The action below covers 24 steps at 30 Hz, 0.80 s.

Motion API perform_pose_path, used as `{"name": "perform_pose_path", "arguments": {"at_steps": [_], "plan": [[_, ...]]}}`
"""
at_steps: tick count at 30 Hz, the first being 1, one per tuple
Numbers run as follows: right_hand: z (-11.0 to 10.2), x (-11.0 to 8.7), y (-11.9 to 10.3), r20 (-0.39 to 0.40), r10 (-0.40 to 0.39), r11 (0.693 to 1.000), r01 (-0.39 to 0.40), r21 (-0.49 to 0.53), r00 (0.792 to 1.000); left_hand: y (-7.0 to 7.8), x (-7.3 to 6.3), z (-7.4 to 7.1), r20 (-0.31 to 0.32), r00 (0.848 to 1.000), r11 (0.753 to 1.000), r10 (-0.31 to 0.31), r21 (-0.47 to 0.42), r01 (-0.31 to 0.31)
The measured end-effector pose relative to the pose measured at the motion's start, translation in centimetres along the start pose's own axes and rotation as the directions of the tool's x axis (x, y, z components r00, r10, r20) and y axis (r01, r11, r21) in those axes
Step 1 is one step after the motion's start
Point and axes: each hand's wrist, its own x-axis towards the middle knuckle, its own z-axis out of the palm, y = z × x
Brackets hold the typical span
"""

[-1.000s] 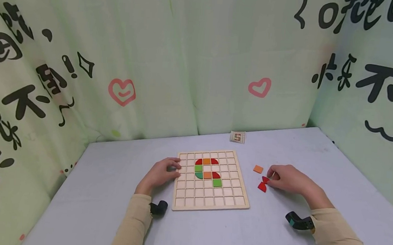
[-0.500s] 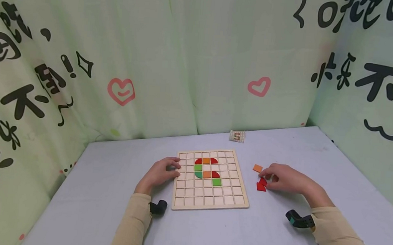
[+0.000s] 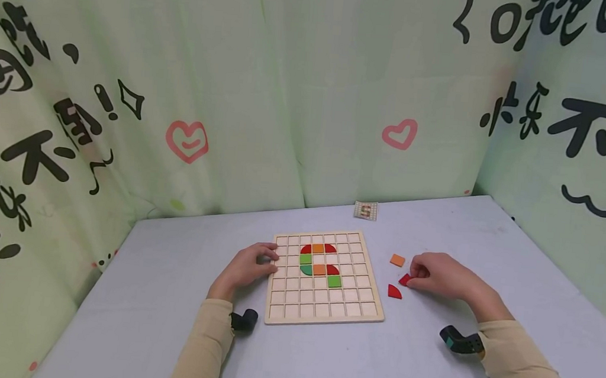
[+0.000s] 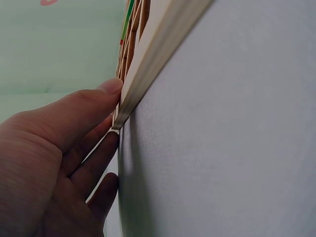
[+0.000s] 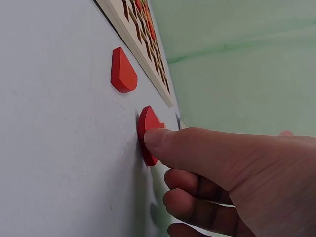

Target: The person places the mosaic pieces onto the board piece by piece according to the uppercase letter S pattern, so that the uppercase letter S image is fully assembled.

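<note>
A square wooden grid board [image 3: 325, 319] lies on the table, with red, orange, green and teal tiles in some of its cells. My left hand [image 3: 246, 266] rests at the board's left edge; in the left wrist view its thumb [image 4: 106, 89] touches the wooden rim, the other fingers loosely spread beside it. Right of the board, my right hand [image 3: 443, 276] pinches a red quarter-circle tile [image 5: 146, 118], tilted up on its edge close over the table. A second red quarter-circle tile [image 3: 394, 292] lies flat between that hand and the board.
An orange square tile [image 3: 397, 260] lies beyond the pinched one. At the table's back edge sits a small card [image 3: 366, 210] printed with a grid pattern. A pale green curtain [image 3: 289, 93] with black characters hangs around the table.
My right hand has separated the two red tiles, leaving one flat nearer the board and keeping the other between finger and thumb. The left hand has stayed in place.
</note>
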Motion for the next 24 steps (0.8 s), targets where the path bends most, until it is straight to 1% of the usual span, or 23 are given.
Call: {"name": "perform_pose_path", "arguments": {"at_steps": [6, 11, 24], "plan": [[-0.07, 0.09, 0.09, 0.033, -0.053, 0.999, 0.053, 0.010, 0.998, 0.05, 0.00, -0.06, -0.003, 1.000, 1.000, 0.008, -0.003, -0.008], [-0.04, 0.04, -0.17, 0.048, -0.075, 0.997, 0.074, 0.017, 0.996, 0.07, -0.01, -0.06, -0.005, 1.000, 1.000, 0.009, -0.003, -0.009], [0.04, 0.10, -0.12, 0.038, -0.082, 0.996, 0.082, 0.020, 0.996, 0.05, 0.00, 0.02, -0.006, 1.000, 1.000, 0.007, 0.005, -0.007]]}}
